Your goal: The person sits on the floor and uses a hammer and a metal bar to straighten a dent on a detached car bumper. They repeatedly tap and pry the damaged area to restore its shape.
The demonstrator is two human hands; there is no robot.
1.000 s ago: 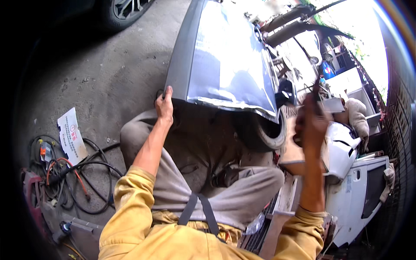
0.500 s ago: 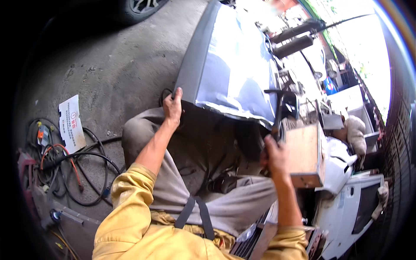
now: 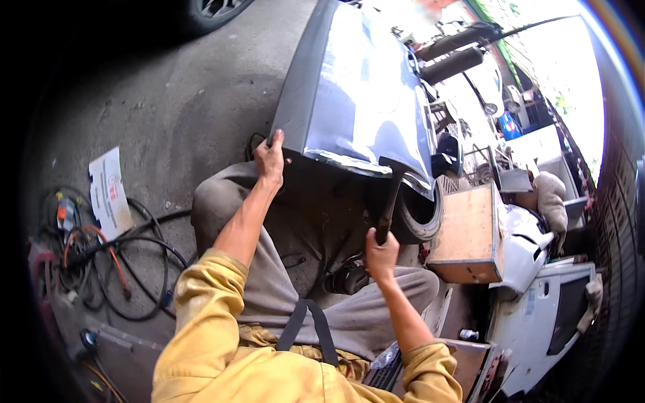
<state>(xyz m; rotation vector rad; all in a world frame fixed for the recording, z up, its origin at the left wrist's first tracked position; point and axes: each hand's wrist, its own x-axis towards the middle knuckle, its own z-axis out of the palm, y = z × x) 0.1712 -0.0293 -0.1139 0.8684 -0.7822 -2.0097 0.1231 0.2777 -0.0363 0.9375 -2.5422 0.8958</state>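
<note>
My left hand (image 3: 269, 160) grips the left lower corner of a grey metal car panel (image 3: 354, 87), which is tilted up in front of my bent legs. Its lower edge is creased and shows bright bare metal. My right hand (image 3: 381, 253) is closed round the handle of a hammer (image 3: 390, 199), whose head is at that creased edge, right of the middle; whether it touches the metal I cannot tell. A tire (image 3: 423, 227) lies under the panel, partly hidden by it.
Tangled cables and hoses (image 3: 144, 302) with a white printed card (image 3: 109, 191) lie on the concrete at left, below a car wheel (image 3: 215, 10). At right are a wooden box (image 3: 463, 235), white car parts (image 3: 524, 332), a stuffed sack (image 3: 551, 201) and assorted clutter.
My right hand has swung the hammer down and to the left, from raised at the right to the panel's lower edge. My left hand keeps its grip.
</note>
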